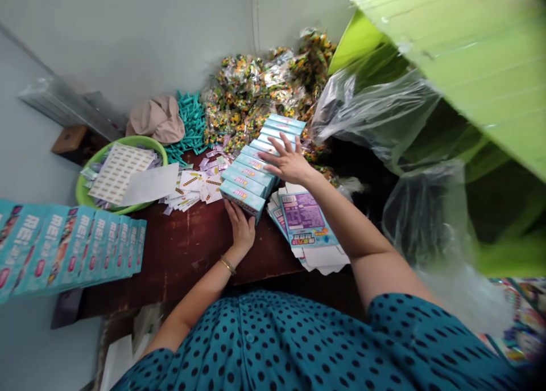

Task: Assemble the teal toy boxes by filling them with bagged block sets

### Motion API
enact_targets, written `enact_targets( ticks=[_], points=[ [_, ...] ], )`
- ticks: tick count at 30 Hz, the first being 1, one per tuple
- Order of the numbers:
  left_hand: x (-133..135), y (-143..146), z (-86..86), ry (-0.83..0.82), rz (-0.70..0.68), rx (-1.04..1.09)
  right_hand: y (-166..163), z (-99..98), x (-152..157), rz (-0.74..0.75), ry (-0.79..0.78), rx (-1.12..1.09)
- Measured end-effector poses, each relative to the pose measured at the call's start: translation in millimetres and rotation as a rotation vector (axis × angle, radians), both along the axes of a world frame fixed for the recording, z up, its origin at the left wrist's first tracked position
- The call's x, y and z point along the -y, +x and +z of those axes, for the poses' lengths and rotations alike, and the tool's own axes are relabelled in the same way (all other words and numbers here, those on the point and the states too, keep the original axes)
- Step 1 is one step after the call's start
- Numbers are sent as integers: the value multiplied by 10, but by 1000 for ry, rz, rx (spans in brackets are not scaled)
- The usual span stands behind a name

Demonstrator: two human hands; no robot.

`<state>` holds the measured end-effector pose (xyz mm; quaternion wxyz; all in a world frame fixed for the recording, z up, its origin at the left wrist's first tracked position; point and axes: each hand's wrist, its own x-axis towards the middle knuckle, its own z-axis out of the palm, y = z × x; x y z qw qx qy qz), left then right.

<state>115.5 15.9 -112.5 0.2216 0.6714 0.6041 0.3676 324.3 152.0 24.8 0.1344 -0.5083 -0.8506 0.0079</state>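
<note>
The workpiece is a row of light-blue, printed rectangular cardboard boxes (243,177), set side by side with the narrow faces up. It lies on the dark red counter (170,254) in front of the torso and runs away toward a heap of clear plastic bags of multicoloured pieces (243,83).

Left hand (241,230): located at the near end of the row, fingers against the nearest box. Whether this grip clamps the box or only braces it cannot be told.

Right hand (290,162): fingers spread over the upper faces, further along the row. This grip is not closed around any box; the contact pressure cannot be determined.

Handling: each box is probably light, with thin walls that are stiff along the edges but liable to dent at the broad faces. The smooth printed surface may slip. The row is not joined by any visible band, so single boxes could slide or fan out. Preferred hold: flat palms on the two end faces, with even, moderate inward pressure. For one box, hold the narrow sides near the corners.

Adjacent item: a stack of flat, purple-and-blue printed cartons (305,220), right of the row.
</note>
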Motion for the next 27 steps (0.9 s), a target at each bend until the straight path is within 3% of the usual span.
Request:
enact_targets(
  ticks=[4, 9, 14, 20, 27],
  points=[
    [-20, -10, 4, 11, -2, 23, 324, -5, -341, -40, -12, -31],
    [-36, -22, 6, 24, 6, 42, 599, -48, -466, -107, -45, -75],
    [-35, -36, -26, 81, 0, 28, 643, -93, -451, -139, -40, -97],
    [-29, -45, -56, 142, -21, 8, 598, -130, -430, -47, 56, -49],
    [-30, -72, -72, 120, -11, 13, 912, -180, -728, -112, -62, -153]
  ],
)
